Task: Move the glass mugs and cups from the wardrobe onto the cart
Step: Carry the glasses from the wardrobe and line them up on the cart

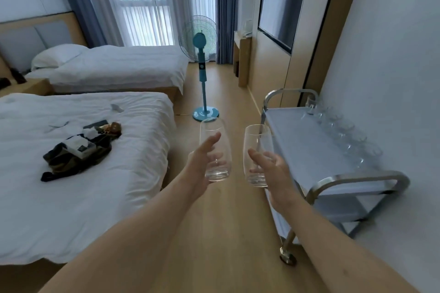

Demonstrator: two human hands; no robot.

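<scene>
Each hand carries one tall clear tumbler upright over the wooden floor. The left hand (pixel 204 162) holds the left tumbler (pixel 215 150) with its fingers (pixel 217 157) curled behind the glass and the thumb laid along the near wall. The right hand (pixel 271 169) holds the right tumbler (pixel 256 154) the same way, its fingers seen through the glass low on the body. Both grips sit on the lower half, with the rims free.

The cart (pixel 309 150) stands just to the right, against the wall. A row of glassware (pixel 342 135) already lines the far edge of its top shelf, next to the wall. The pieces appear to be mugs with handles, but transparency and blur make a count unreliable. The near strip of the shelf is bare.

Recommended procedure for the placement step:

1. Turn toward the cart and carry both tumblers level and apart; do not let the walls touch.
2. Pass above the near handle rail (pixel 357 179), not through it.
3. Set the right tumbler down first, base flat, on the bare strip, short of the existing row.
4. Relax the fingers only once the base is fully seated, then withdraw upward.
5. Repeat with the left tumbler, beside the first but not touching it.

Risk: the cart stands on castors (pixel 288 257), so a knock could rattle the row.
</scene>
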